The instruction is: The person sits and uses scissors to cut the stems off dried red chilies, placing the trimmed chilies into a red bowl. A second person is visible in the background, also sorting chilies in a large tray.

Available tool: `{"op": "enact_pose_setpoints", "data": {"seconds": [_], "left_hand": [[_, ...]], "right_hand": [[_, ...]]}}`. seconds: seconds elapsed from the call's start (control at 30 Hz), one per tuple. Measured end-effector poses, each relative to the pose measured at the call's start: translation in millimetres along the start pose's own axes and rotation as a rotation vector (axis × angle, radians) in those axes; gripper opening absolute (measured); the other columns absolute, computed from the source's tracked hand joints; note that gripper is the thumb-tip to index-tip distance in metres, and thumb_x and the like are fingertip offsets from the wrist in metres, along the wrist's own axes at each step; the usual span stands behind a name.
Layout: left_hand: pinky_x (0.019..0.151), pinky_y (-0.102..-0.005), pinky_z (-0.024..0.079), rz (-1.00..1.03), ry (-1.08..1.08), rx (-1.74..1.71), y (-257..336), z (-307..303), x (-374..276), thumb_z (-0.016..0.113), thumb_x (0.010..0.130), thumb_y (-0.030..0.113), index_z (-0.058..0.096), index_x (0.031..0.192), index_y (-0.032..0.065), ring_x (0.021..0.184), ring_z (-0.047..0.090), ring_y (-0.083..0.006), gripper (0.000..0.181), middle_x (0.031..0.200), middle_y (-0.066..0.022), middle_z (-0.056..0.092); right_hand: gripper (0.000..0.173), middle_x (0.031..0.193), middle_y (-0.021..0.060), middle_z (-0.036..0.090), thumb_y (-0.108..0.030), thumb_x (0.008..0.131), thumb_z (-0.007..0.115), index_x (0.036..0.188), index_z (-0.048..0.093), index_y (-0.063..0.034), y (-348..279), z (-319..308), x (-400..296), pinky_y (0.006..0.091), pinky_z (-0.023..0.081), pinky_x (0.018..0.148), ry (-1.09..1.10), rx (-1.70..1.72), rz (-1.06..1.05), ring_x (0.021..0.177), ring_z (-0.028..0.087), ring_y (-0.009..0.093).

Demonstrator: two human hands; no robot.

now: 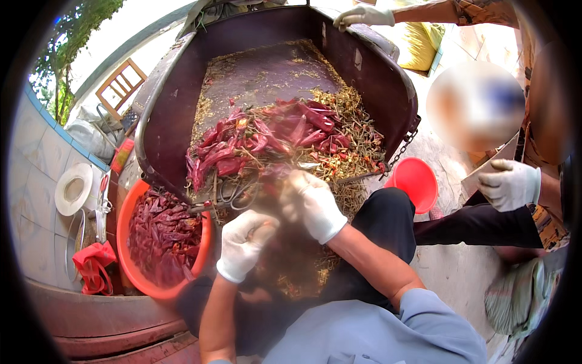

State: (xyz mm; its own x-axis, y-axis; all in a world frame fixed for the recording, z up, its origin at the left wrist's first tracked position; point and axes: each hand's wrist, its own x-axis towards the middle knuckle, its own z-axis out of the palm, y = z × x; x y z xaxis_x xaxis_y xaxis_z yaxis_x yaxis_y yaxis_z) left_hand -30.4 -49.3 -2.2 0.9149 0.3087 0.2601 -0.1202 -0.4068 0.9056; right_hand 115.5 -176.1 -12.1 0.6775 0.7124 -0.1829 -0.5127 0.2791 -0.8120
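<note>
Both of my hands wear white knit gloves at the near edge of a dark metal cart bed (259, 77). My left hand (249, 241) has curled fingers beside the orange tub; whether something small is in them cannot be told. My right hand (311, 200) is blurred at the fingertips, close to a reddish piece at the pile's edge; its grip is unclear. Dried red chili peppers (227, 150) lie heaped in the bed, with stems and yellow seeds (350, 109) around them. A pair of metal scissors or a similar looped tool (236, 195) rests at the front edge. The orange tub (125, 232) holds many dried red peppers.
A co-worker in gloves sits at the right, one hand (363, 16) at the cart's rim, the other (509, 184) above their leg. A red bucket (414, 184) stands between us. A chain (402, 148) hangs at the cart's corner. Sacks, a tape roll (73, 189) and a red bag (94, 264) lie about.
</note>
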Motion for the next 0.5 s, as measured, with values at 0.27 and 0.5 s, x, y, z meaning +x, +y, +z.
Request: {"op": "enact_pose_setpoints", "data": {"seconds": [0.27, 0.5], "left_hand": [[0.067, -0.0332, 0.055, -0.175, 0.149, -0.729, -3.2, -16.6, -0.9, 0.065, 0.097, 0.021, 0.063, 0.104, -0.0040, 0.078, 0.071, -0.0281, 0.026, 0.105, -0.0188, 0.070], [0.057, -0.0247, 0.055, -0.189, 0.223, -0.811, -8.6, -13.2, 2.7, 0.069, 0.092, 0.008, 0.062, 0.112, -0.0002, 0.087, 0.069, -0.0207, 0.023, 0.094, -0.0122, 0.069]], "right_hand": [[0.014, 0.094, 0.0088, 0.070, -0.019, 0.089, 0.071, 0.097, 0.066, -0.0100, -17.1, -21.8, 25.6, 0.0402, 0.055, 0.075, 0.136, -1.345, -0.785, 0.088, 0.069, 0.027], [0.008, 0.082, 0.0040, 0.064, -0.009, 0.078, 0.064, 0.083, 0.065, -0.0152, -38.8, -57.9, 99.2, 0.0396, 0.049, 0.070, 0.340, -2.110, -0.992, 0.080, 0.065, 0.024]]}}
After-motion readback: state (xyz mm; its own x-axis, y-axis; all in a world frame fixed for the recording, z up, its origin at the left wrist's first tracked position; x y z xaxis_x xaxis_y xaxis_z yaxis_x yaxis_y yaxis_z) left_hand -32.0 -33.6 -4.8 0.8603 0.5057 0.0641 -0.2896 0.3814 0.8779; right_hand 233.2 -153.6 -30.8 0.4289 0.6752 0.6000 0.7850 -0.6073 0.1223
